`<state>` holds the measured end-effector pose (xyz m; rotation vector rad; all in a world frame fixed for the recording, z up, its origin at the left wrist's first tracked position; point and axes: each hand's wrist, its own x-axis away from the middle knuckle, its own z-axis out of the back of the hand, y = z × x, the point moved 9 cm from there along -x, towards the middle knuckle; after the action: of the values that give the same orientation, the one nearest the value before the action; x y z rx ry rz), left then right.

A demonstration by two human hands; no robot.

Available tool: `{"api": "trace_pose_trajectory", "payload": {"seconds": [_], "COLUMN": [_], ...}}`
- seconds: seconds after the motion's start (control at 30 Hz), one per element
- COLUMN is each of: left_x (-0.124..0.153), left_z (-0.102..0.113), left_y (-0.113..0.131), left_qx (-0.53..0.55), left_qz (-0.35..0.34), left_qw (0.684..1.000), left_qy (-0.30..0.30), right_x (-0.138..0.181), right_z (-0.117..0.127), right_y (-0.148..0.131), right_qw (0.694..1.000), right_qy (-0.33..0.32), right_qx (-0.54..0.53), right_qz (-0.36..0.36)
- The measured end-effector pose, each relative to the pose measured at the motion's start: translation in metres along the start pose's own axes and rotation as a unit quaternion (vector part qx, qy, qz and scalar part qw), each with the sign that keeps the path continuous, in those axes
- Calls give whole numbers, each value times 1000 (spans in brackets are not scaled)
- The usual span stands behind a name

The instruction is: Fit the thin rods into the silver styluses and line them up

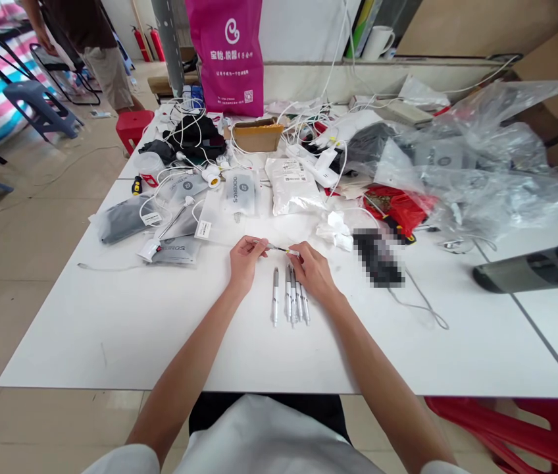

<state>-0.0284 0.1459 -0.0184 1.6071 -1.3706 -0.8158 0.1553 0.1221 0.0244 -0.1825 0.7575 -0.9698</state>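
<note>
Over the middle of the white table (160, 342), my left hand (245, 260) is closed, pinching the grey-and-white end of a slim pen (283, 249). My right hand (312, 268) has its fingers closed on the pen's other end, where a little yellow shows. A thin dark section lies between the two ends; whether the parts are joined there is too small to tell. Just below the hands, a single white pen with a grey grip (276, 296) lies lengthwise. To its right, near my right wrist, several similar pens (293, 299) lie side by side.
Packaged pouches (239, 191), a white plastic parcel (295, 187) and tangled cables cover the table's back. Clear plastic bags (486, 171) and a dark cylinder (530, 266) are at right. A pixelated dark object (378, 258) lies near my right hand. A person (104, 59) stands at far left.
</note>
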Motion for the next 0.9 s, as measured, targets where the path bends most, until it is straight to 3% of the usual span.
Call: {"api": "trace_pose_trajectory", "payload": {"seconds": [0.2, 0.43, 0.6, 0.77, 0.9], "left_x": [1, -3, -9, -10, -1], "left_z": [-3, 20, 32, 21, 2], "left_y": [0, 16, 16, 7, -2], "left_qx": [-12, 46, 83, 96, 66], "left_qz": [0, -38, -23, 28, 67], "left_qw": [1000, 996, 992, 994, 995], "left_qy": [-14, 71, 90, 38, -15], "right_x": [0, -2, -1, 4, 7], "right_z": [-2, 6, 7, 9, 8], "right_y": [-2, -2, 0, 9, 4], "right_qw": [999, 999, 999, 997, 994], "right_qy": [-16, 13, 15, 33, 32], "right_qx": [28, 15, -6, -39, -95], "right_qz": [-5, -28, -34, -65, -39]}}
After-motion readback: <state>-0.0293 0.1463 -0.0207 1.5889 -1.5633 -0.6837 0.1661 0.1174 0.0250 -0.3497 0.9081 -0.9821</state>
